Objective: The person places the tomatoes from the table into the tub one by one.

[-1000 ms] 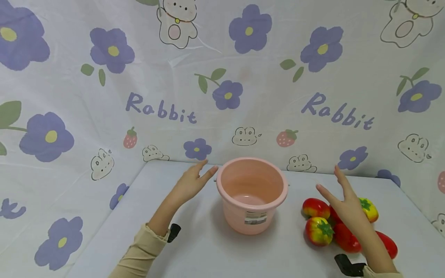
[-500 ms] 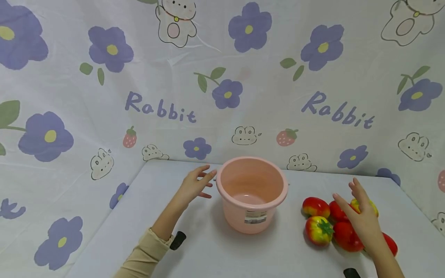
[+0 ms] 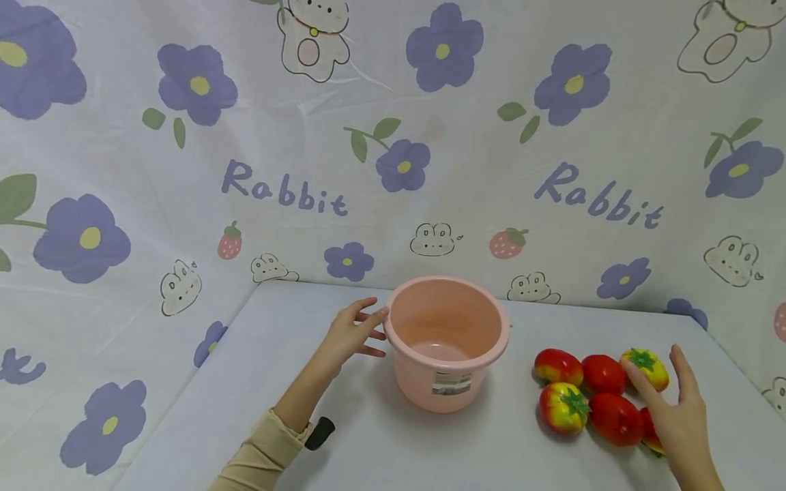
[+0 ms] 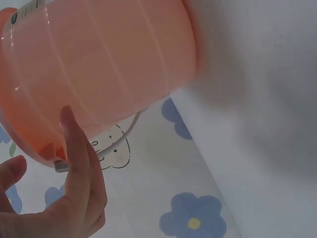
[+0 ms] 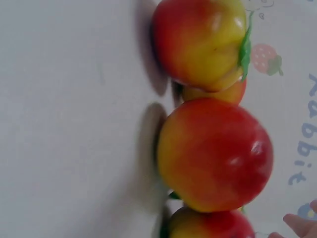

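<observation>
A pink plastic bucket stands upright on the white table. My left hand is at its left rim, the thumb tip right by the edge and the fingers lower, beside the outer wall. In the left wrist view the extended fingers overlap the bucket near the grey end of its bail handle. On the right, several red-and-yellow toy fruits lie in a cluster, among them a yellow-red fruit with a green leafy cap and a plain red fruit. My right hand hovers at the cluster's right side, thumb and fingers spread, holding nothing.
A white cloth backdrop printed with purple flowers and rabbits rises behind the table. Another yellow fruit with a green cap lies at the back of the cluster. A black wrist device sits by the left cuff.
My left hand has come down and right to the bucket's rim. My right hand has moved right and lower, from over the fruits to their right side. The bucket and fruits have stayed put.
</observation>
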Demonstrator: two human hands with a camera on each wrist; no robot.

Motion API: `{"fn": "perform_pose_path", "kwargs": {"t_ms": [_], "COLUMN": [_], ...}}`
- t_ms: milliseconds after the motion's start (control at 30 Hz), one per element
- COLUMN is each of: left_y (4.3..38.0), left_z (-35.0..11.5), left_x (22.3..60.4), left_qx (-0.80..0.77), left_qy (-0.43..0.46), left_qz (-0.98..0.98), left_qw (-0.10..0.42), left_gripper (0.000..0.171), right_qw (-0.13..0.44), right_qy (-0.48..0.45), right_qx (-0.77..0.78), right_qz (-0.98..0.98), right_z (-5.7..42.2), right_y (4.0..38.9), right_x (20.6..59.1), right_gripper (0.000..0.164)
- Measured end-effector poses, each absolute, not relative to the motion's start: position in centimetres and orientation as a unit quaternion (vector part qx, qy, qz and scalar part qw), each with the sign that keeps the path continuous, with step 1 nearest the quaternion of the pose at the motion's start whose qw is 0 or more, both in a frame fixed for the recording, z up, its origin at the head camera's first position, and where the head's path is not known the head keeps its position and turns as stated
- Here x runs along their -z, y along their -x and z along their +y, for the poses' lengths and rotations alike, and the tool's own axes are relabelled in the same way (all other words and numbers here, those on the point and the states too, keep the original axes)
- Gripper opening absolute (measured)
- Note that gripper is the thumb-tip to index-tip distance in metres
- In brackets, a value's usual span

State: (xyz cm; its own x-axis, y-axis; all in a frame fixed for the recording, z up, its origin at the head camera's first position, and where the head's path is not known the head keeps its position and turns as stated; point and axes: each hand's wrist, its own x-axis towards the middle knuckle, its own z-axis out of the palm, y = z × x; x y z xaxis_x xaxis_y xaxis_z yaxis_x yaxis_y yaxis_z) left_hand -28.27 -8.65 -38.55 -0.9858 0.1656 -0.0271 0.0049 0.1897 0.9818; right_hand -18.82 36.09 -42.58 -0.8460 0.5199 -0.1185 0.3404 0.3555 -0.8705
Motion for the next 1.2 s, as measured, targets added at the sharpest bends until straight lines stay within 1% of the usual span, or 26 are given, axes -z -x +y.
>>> {"fn": "perform_pose_path", "kwargs": {"t_ms": [100, 333, 533, 700, 833, 967, 1200], "left_y": [28.3, 28.0, 27.8, 27.6, 27.4, 27.2, 27.1], "left_z": [-8.6, -8.4, -8.3, -8.3, -8.3, -8.3, -8.3], "left_x": [38.9, 39.2, 39.3, 39.3, 39.1, 38.9, 39.0], "left_qx": [-0.649, -0.661, -0.667, -0.665, -0.663, -0.67, -0.679], "left_qy": [-0.057, -0.06, -0.065, -0.066, -0.068, -0.068, -0.069], "left_qz": [0.755, 0.742, 0.736, 0.738, 0.74, 0.734, 0.726], "left_qw": [0.073, 0.091, 0.095, 0.091, 0.09, 0.089, 0.085], "left_gripper": [0.062, 0.062, 0.062, 0.06, 0.059, 0.059, 0.056], "right_qw": [0.094, 0.143, 0.161, 0.153, 0.13, 0.111, 0.113], "right_qy": [0.29, 0.347, 0.4, 0.423, 0.438, 0.442, 0.439], "right_qx": [-0.505, -0.496, -0.475, -0.483, -0.498, -0.51, -0.519], "right_qz": [-0.808, -0.783, -0.767, -0.751, -0.737, -0.73, -0.725], "right_z": [36.6, 38.2, 40.4, 39.8, 39.1, 39.3, 39.6], "right_y": [18.5, 17.9, 18.1, 17.3, 16.7, 16.7, 17.1], "right_x": [43.1, 45.3, 47.7, 47.1, 46.6, 47.1, 47.8], "right_gripper": [0.094, 0.092, 0.098, 0.092, 0.089, 0.086, 0.081]}}
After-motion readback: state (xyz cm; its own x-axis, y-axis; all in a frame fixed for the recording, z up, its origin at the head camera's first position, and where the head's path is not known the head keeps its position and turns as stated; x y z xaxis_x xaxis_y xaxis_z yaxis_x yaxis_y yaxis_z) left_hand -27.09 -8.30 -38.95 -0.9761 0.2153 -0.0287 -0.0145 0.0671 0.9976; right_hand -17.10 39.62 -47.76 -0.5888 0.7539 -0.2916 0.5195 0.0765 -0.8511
